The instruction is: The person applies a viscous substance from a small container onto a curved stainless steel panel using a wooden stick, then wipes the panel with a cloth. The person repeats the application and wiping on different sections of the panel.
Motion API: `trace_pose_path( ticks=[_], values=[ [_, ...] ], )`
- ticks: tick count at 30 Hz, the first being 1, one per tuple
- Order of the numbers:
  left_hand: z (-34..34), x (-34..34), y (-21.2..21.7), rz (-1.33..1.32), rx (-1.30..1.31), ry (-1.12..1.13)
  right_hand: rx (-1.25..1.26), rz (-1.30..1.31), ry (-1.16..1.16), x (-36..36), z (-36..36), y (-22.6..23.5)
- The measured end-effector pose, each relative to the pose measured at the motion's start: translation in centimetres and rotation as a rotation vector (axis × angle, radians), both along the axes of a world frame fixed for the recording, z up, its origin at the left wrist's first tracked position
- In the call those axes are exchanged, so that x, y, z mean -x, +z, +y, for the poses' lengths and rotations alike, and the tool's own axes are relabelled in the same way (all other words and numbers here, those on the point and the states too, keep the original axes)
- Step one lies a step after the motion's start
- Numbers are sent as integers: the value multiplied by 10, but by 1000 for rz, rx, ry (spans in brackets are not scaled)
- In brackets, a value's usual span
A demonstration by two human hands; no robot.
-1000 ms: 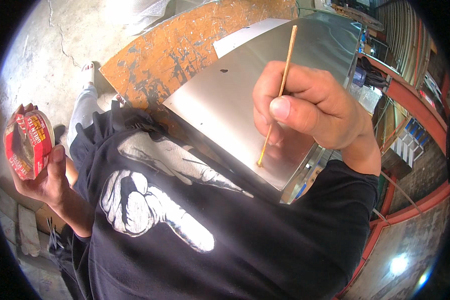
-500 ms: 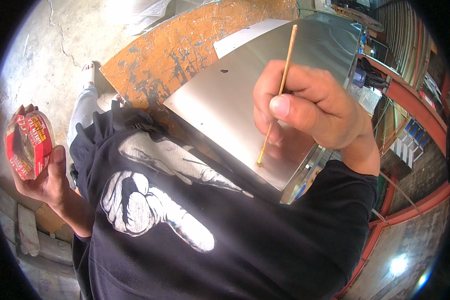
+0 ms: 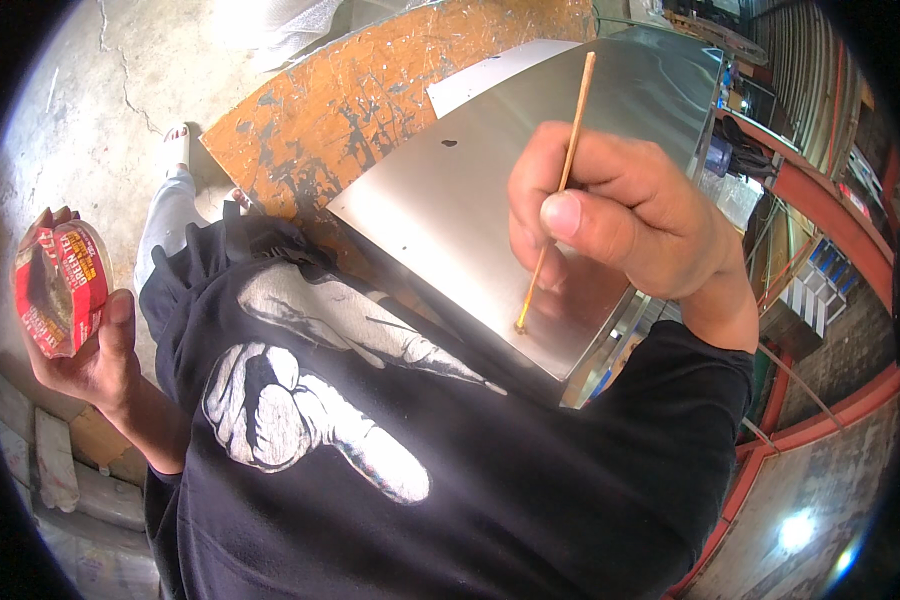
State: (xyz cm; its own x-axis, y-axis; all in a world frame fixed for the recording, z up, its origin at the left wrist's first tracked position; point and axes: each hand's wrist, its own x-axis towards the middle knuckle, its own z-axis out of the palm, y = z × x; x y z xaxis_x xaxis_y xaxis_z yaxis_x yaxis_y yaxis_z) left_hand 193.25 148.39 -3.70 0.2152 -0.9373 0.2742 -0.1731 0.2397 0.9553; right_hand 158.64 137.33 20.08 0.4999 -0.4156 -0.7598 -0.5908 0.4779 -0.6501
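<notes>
My right hand [image 3: 635, 205] is closed in a pinch round a thin wooden stick [image 3: 578, 115], held steeply upright. The yellowish lower end of the stick meets a small dark spot near the close corner of a shiny metal sheet [image 3: 400, 215]. Out to the left, my left hand [image 3: 110, 360] grips a cut-off plastic bottle [image 3: 63, 285] with a red label. Its jagged rim is uppermost, and what it contains I cannot make out. Another dark mark [image 3: 449, 143] shows farther up the metal.
Beneath the sheet lies a scuffed orange-brown board [image 3: 320, 125], with a white sheet [image 3: 495, 75] at its far side. Red steel beams [image 3: 835, 215] and stacked material stand to the right. Wrapped bundles [image 3: 60, 460] lie on the concrete floor at the lower left.
The cut-off bottle in my left hand has shifted very slightly right and tilted a little. My right hand and the stick have barely moved, the tip staying on the same spot.
</notes>
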Motion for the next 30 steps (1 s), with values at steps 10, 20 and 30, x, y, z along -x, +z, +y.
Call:
trace_pose_path(
  ticks=[10,20,30],
  values=[
    [-1,2,0,-14,12,10,30,2,33,0,0,0],
    [0,5,4,16,-35,-8,6,3,-1,0,0,1],
    [-10,17,9,18,-4,-80,97,26,-45,-1,-2,-5]
  ],
)
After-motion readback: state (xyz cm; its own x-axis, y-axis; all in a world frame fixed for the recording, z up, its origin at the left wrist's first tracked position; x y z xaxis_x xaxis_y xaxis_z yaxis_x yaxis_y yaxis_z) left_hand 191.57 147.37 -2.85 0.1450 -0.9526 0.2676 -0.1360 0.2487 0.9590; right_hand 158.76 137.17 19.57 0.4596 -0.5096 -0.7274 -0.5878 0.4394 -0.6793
